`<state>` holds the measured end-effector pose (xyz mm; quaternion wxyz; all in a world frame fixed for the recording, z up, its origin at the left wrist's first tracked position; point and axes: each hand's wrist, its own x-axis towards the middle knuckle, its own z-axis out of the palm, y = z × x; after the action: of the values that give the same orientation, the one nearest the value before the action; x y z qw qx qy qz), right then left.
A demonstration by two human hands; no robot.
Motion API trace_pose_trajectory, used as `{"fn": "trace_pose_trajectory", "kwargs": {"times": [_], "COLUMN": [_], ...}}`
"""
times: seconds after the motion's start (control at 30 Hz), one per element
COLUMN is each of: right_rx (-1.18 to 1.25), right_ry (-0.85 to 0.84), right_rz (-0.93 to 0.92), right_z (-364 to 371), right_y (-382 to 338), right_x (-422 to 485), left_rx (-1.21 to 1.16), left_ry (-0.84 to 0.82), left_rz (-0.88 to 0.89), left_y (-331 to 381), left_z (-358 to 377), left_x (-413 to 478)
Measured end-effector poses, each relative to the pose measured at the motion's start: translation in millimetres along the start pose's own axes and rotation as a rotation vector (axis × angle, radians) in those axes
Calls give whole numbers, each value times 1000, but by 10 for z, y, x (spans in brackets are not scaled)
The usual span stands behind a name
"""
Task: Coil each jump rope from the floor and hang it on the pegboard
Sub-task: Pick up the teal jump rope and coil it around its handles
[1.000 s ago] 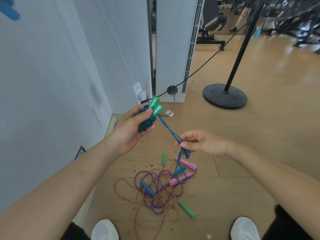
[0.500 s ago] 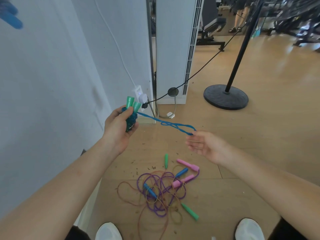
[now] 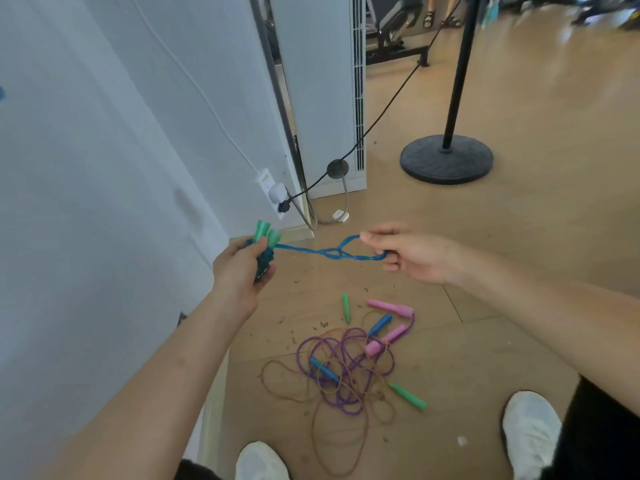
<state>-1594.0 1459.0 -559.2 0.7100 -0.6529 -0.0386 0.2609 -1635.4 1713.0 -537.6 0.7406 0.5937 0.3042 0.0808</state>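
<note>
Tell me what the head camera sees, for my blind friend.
Two hands stretch a blue jump rope: the left hand grips its green handles and coil, the right hand holds its looped end. More ropes lie tangled on the floor.

In the middle of the frame I see the blue rope point(image 3: 329, 253). It looks to me like twisted plastic cord, a little shiny. Its green handles point(image 3: 266, 233), at centre left, look like smooth, matt plastic. Lower down, the pink handles point(image 3: 391, 308) have the same smooth plastic look, and the purple rope point(image 3: 343, 375) near them seems ribbed and slightly glossy. The floor point(image 3: 519, 237) looks like light wood with a soft sheen. The wall point(image 3: 104, 168) at the left is white and matt. At the upper right, the stand base point(image 3: 446, 159) looks like dark, rough metal.
</note>
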Motion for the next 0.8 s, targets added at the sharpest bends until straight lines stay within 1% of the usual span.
{"fn": "trace_pose_trajectory", "kwargs": {"times": [0.07,0.1,0.17,0.23,0.3,0.33,0.37,0.47,0.53,0.6,0.67,0.8], "right_rx": [-94,-89,32,170,225,209,140,-209,-313,-337,-338,-389], "right_ry": [21,54,160,263,331,364,401,449,476,454,330,91], "right_rz": [-53,-86,-139,-155,-120,-79,-24,110,60,-64,-144,-194], "right_z": [-25,-44,-90,-142,-190,-208,-231,-246,-217,-161,-89,17], "right_y": [-53,-70,-86,-85,-64,-45,-19,27,11,-34,-69,1], "right_x": [-25,-23,-4,22,40,39,34,-22,-49,-82,-106,-76], "left_rx": [22,35,59,69,61,64,69,81,90,106,117,149], "left_ry": [14,29,63,77,50,24,-12,-148,-223,-289,-354,-467], "left_rz": [-8,-11,-23,-40,-44,-42,-37,-17,-12,-22,-50,-86], "left_y": [-8,-11,-18,-23,-30,-35,-35,-21,-13,-5,3,22], "left_z": [-32,-55,-104,-140,-149,-145,-135,-89,-50,-5,34,84], "left_x": [33,56,114,148,153,152,140,83,31,-27,-78,-151]}}
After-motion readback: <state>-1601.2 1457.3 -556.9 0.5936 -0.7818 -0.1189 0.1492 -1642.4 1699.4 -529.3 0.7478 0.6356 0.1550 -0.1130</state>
